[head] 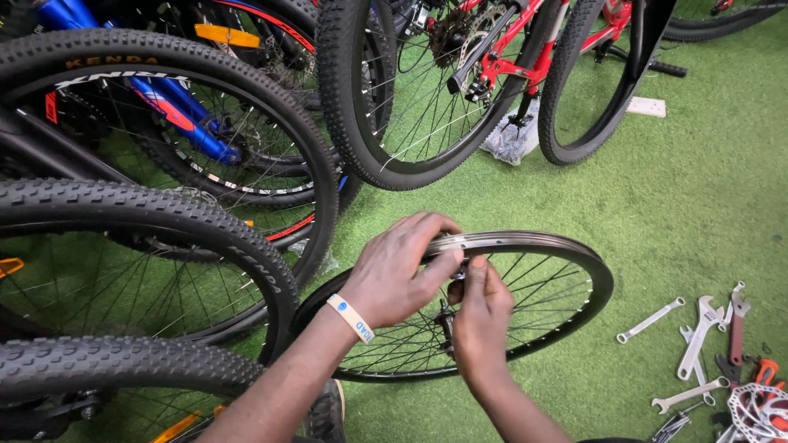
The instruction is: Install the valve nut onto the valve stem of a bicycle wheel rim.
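Left hand fingers clamped the bare wheel rim; right hand fingers pinched its hub. Tyres crowded left of wheel, wrenches right.

Green artificial turf flooring covers the whole ground, evenly lit. Along its upper and left edges stand parked bicycles: knobby black tyres with spoked wheels, a blue frame and a red frame. Near the lower right corner lie scattered silver steel spanners beside a silver brake disc.
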